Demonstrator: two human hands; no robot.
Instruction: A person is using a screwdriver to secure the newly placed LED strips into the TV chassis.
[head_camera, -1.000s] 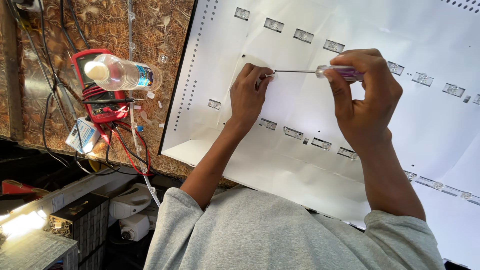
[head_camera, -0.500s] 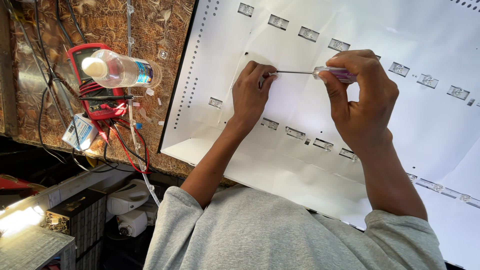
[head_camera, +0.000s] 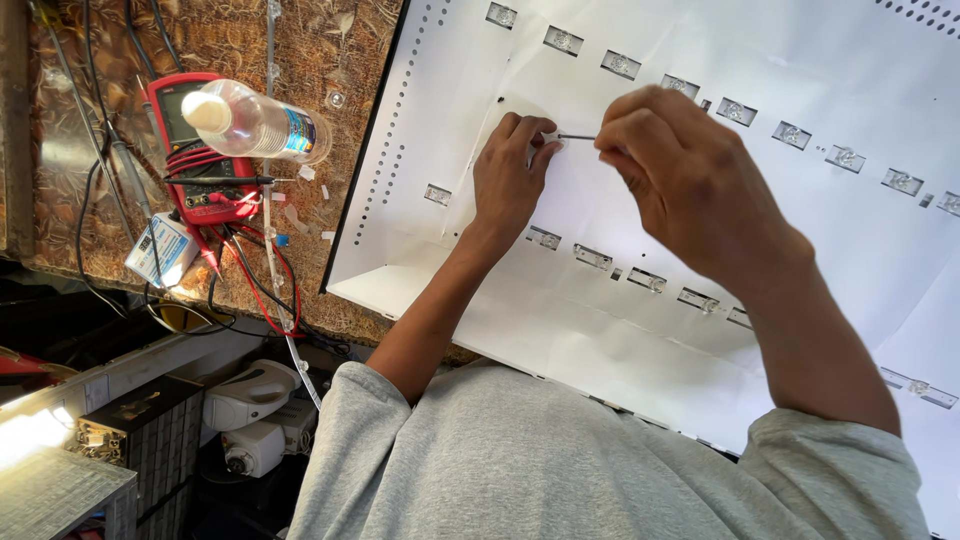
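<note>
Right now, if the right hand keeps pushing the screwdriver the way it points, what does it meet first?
Probably the left hand: the right hand aims the screwdriver at its fingertips on the white panel.

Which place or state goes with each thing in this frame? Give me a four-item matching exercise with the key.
Things:
1. Clear plastic bottle
2. Red multimeter
3. Thin metal tool shaft
4. White panel with rows of small lenses

Places or states:
A. Lies flat on the brown bench, under the bottle
B. Spans the gap between the left hand and the right hand
C. Lies on its side across the meter
D. Spread under both hands, filling the right side of the view

Pairs: 1-C, 2-A, 3-B, 4-D
</note>
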